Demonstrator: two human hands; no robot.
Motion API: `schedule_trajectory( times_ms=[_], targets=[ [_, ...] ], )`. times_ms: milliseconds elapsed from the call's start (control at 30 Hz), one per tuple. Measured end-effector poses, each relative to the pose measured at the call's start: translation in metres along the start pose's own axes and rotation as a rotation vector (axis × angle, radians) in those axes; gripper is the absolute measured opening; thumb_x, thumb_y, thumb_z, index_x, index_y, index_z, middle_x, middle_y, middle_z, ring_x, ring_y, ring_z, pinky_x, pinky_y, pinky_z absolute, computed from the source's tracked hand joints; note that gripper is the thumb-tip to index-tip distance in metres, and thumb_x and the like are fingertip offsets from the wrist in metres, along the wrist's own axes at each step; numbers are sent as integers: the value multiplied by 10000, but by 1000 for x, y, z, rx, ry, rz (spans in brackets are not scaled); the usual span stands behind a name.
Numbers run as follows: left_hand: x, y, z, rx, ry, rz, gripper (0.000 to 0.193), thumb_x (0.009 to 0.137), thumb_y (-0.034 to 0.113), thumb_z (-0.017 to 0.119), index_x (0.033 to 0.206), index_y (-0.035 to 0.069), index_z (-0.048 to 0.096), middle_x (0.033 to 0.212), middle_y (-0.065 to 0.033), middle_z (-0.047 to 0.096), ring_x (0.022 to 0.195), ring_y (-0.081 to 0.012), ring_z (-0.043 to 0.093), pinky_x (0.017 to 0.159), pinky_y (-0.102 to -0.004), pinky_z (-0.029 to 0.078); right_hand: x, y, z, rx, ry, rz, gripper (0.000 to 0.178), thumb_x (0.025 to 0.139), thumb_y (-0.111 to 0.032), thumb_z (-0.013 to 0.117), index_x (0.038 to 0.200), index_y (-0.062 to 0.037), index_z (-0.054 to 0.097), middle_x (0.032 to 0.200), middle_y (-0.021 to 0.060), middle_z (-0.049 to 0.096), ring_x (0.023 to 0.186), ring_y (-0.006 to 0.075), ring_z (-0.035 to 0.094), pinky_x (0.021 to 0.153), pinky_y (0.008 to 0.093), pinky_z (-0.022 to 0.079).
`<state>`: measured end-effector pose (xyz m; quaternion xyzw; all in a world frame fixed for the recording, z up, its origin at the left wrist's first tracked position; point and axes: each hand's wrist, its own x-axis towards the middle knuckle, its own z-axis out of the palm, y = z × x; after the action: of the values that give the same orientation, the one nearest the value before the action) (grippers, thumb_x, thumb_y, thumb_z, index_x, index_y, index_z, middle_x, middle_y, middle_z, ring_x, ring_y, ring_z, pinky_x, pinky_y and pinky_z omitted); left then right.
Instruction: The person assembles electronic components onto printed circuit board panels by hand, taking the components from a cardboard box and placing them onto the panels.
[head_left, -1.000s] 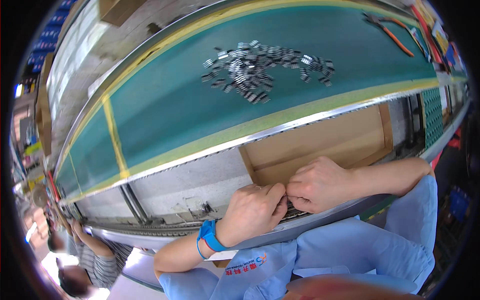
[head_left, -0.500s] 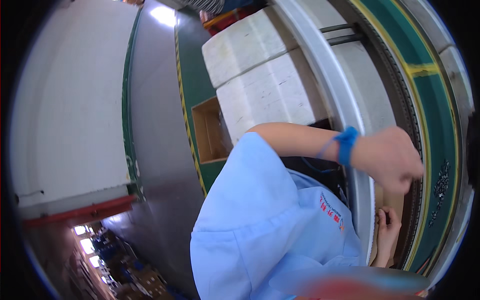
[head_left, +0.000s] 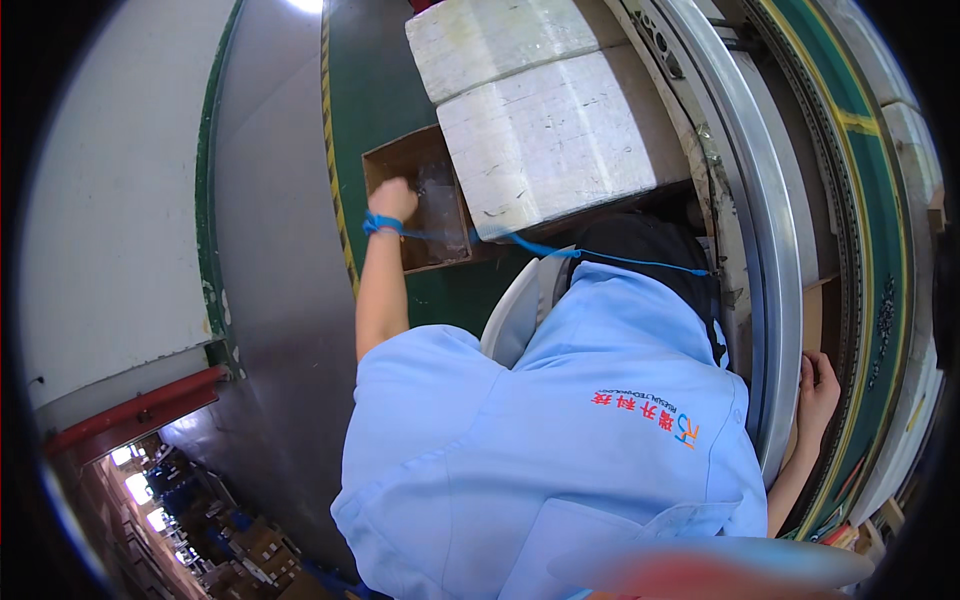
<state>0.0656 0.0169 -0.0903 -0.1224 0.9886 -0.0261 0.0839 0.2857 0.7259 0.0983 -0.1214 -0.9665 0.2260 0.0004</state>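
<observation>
My left hand [head_left: 393,200] is at the near-left part of an open cardboard box [head_left: 459,197] on the floor. Its fingers are curled; what they hold, if anything, is hidden. Clear plastic pieces [head_left: 437,200] lie inside the box. Around the left wrist sits a blue wrist strap [head_left: 381,224], its thin blue cord [head_left: 640,261] running across to the bench edge. My right hand [head_left: 820,392] is at the right, beyond the metal rail, beside a strip of brown cardboard [head_left: 815,318]. Those fingers are also curled, and nothing nameable shows in them.
Stacked white foam boxes [head_left: 560,130] stand beside the cardboard box. A curved-looking metal rail [head_left: 770,250] separates me from a green conveyor belt [head_left: 880,230] with small dark parts [head_left: 885,310] on it. A yellow-black floor stripe [head_left: 328,120] borders the grey walkway [head_left: 275,270].
My left hand has swung from above the conveyor side, left and down to the cardboard box. The view has shifted with it. My right hand stays by the brown cardboard.
</observation>
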Motion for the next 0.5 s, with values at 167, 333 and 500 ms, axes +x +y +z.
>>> schedule_trajectory(
  times_ms=[167, 333, 500],
  targets=[
    [-46, 6, 53, -242, -428, -164, 380, 777, 325, 561, 1008, 81, 739, 1084, -222, 690, 1026, -421, 649, 911, -486, 524, -8, -23, -3, -81, -11, 14, 101, 917, -84, 621, 983, -16, 657, 863, 174, 657, 774, 336, 647, 708, 376, 501],
    [8, 47, -9, -247, 393, 171, 229, 889, 193, 477, 805, 20, 603, 811, -201, 637, 788, -369, 666, 697, -490, 522, -20, -20, -9, -73, -21, 105, 94, 881, -90, 644, 951, -42, 685, 861, 159, 672, 779, 326, 665, 704, 388, 517],
    [40, 154, -160, -1425, 324, 379, 320, 962, 145, 408, 663, 44, 458, 610, -6, 416, 495, -140, 457, 496, -282, 396, -9, -30, -11, -104, 14, -15, 125, 855, -174, 665, 906, -62, 684, 880, 138, 689, 807, 343, 666, 697, 421, 532]
  ],
)
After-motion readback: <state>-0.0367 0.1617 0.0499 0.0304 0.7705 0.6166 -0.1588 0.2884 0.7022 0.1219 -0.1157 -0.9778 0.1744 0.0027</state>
